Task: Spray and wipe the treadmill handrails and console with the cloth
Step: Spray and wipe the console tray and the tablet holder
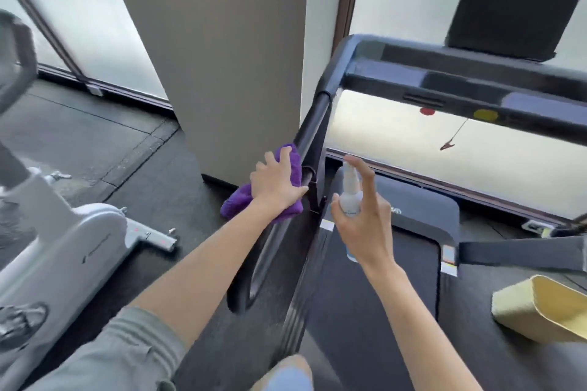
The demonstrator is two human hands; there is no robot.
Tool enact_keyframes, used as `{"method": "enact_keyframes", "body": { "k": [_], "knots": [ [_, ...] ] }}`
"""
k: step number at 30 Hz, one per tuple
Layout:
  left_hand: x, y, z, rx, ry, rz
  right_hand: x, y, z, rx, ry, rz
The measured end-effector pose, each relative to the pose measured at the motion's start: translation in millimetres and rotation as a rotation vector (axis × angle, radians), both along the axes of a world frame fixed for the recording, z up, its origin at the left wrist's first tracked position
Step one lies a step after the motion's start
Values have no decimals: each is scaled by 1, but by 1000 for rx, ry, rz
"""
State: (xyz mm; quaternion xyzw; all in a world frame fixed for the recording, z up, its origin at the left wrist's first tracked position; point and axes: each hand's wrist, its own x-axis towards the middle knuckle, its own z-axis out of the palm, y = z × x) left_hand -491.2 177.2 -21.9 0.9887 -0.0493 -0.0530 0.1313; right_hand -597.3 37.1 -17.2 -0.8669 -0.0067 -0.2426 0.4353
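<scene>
A: Progress?
B: Early, I judge; left hand grips purple cloth against left handrail; right hand holds spray bottle, fingers spread; console, other rail remaining.

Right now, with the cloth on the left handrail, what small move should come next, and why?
Probably slide the purple cloth up the left handrail toward the console. The left hand already presses it there, and the right hand only holds the spray bottle.
</scene>
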Motion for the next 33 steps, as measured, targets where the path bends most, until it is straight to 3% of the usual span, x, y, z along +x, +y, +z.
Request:
{"method": "enact_keyframes", "body": {
  "k": [14, 21, 29, 33],
  "knots": [
    [76, -50, -5, 93, -57, 166, 126, -62, 34, -19, 115, 265],
    [135, -76, -5, 3, -49, 197, 187, -106, 31, -4, 155, 286],
    [204, -130, 0, 63, -84, 288, 253, -151, 33, 14, 201, 339],
    [201, -119, 3, -62, -57, 238, 290, -160, 33, -14, 196, 470]
  ]
}}
